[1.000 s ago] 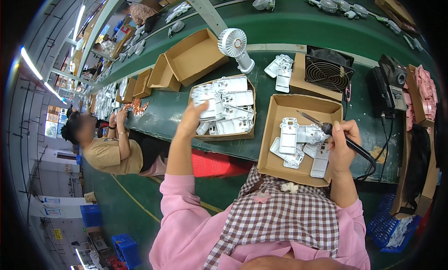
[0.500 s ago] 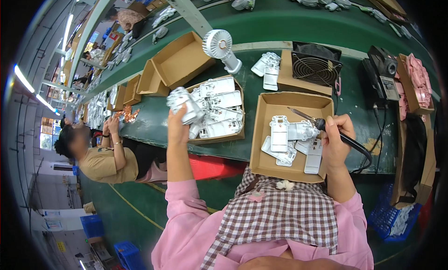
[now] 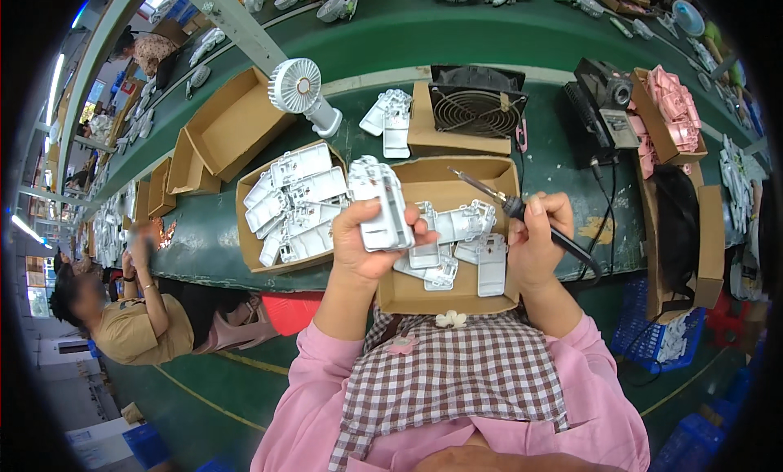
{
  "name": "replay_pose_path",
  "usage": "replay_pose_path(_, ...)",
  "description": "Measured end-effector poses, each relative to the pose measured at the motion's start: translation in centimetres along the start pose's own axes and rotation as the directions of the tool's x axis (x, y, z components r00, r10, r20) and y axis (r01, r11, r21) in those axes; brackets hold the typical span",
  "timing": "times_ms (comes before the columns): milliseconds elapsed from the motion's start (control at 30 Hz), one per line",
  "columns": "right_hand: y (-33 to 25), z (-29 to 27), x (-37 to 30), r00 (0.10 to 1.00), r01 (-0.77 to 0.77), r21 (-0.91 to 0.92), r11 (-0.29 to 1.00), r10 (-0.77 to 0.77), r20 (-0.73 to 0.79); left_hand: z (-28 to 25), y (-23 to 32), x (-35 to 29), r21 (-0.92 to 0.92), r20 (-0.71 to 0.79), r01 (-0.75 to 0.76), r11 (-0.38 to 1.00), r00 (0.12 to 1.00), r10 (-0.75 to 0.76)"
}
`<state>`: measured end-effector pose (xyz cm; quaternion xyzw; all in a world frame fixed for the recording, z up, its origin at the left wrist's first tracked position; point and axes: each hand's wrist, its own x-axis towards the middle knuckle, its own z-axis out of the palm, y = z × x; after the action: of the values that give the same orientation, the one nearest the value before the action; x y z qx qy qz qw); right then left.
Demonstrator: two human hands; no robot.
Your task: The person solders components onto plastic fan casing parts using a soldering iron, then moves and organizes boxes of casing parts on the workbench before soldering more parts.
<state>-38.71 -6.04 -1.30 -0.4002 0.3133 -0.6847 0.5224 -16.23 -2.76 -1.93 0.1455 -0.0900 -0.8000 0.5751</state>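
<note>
Grip: left hand point(image 3: 365, 248) round casings point(image 3: 390, 219), right hand point(image 3: 534, 242) round soldering iron point(image 3: 513, 208); tabletop point(image 3: 545, 163) stretches right of carton point(image 3: 507, 173) edge.

The green desk point(image 3: 205, 248) is occupied on every side of the fingers. Left of the left fingers point(image 3: 359, 215), a box of white parts point(image 3: 243, 219) is placed; between and below both sets, an open box point(image 3: 440, 301). Beyond them, a white fan point(image 3: 295, 84), loose white pieces point(image 3: 397, 125) and a cardboard box point(image 3: 420, 117) are set. Right of the right fingers point(image 3: 537, 215), a black soldering station point(image 3: 599, 117) is stood.
</note>
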Motion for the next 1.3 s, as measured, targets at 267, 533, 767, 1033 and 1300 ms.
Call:
replay_pose_path(267, 0.2, -0.5, -0.8, 0.986, 0.118, -0.039, 0.992, -0.112, 0.127, 1.9, -1.9, 2.4, 0.655, -0.178, -0.174, 0.735, 0.910, 0.374)
replay_pose_path(533, 0.6, -0.3, -0.6, 0.980, 0.101, -0.187, 0.977, -0.066, 0.186, 2.1, -2.1, 2.5, 0.805, -0.154, -0.148, 0.574, 0.883, 0.443)
replay_pose_path(767, 0.7, -0.2, -0.3, 0.977, 0.134, -0.287, 0.949, -0.078, 0.199, 1.3, -2.0, 2.5, 0.850, -0.133, -0.140, 0.508, 0.876, 0.464)
replay_pose_path(1033, 0.6, 0.1, -0.4, 0.976, 0.123, -0.304, 0.945, -0.061, 0.207, 1.5, -2.0, 2.4, 0.849, -0.145, -0.129, 0.513, 0.876, 0.460)
replay_pose_path(1300, 0.7, 0.2, -0.3, 0.974, 0.135, -0.321, 0.937, -0.065, 0.219, 1.2, -2.0, 2.5, 0.871, -0.143, -0.117, 0.478, 0.869, 0.473)
